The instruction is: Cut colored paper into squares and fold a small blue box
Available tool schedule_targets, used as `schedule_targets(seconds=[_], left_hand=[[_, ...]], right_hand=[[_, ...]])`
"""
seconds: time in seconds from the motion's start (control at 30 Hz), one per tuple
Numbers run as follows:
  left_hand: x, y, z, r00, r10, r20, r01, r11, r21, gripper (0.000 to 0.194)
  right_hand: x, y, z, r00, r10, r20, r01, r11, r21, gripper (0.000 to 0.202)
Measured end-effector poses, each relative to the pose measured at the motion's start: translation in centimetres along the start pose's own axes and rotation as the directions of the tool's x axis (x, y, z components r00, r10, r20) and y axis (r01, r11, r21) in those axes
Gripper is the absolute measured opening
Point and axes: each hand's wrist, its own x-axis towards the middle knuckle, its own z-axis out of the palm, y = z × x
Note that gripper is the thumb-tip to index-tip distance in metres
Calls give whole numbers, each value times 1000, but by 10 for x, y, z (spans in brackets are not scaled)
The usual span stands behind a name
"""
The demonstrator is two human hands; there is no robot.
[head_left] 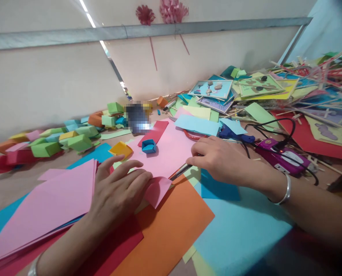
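My left hand has its fingers bent over a small pink piece of paper and pinches its edge; the thumb is hidden. My right hand is closed around a pair of scissors. The blades point left and touch or overlap the pink piece's upper right corner; most of the handles are covered by the hand. Beyond my left hand, a small folded blue paper box rests on a pink sheet. Beside it lies an open yellow folded paper shape.
Folded paper boxes are heaped at left. A pink paper stack lies by my left forearm, with orange and light blue sheets in front. At right are a purple power strip, cables, framed pictures and sticks.
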Motion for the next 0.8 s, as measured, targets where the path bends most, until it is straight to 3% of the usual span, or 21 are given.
schedule_targets(seconds=[0.13, 0.27, 0.33, 0.47, 0.6, 0.8], left_hand=[[1, 7, 4, 998, 17, -53, -21, 996, -88, 24], [-2, 11, 8, 988, 52, 144, 12, 913, -408, 17], [-2, 12, 9, 973, 66, 220, 48, 878, -476, 14], [-1, 12, 10, 970, 70, 234, 46, 887, -459, 18], [-2, 15, 7, 968, 52, 246, 66, 892, -447, 17], [-5, 23, 1, 949, 17, 313, 118, 905, -408, 26]], right_hand=[[1, 1, 1, 999, 2, 54, -3, 999, 32, 24], [3, 4, 0, 993, -2, 115, -7, 997, 72, 25], [3, 4, -2, 987, 5, 162, -19, 996, 83, 25], [0, 3, -8, 972, 60, 225, -98, 982, 162, 21], [-3, 6, -9, 968, -28, 249, -38, 966, 256, 24], [-5, 7, -9, 959, -54, 277, -34, 952, 304, 24]])
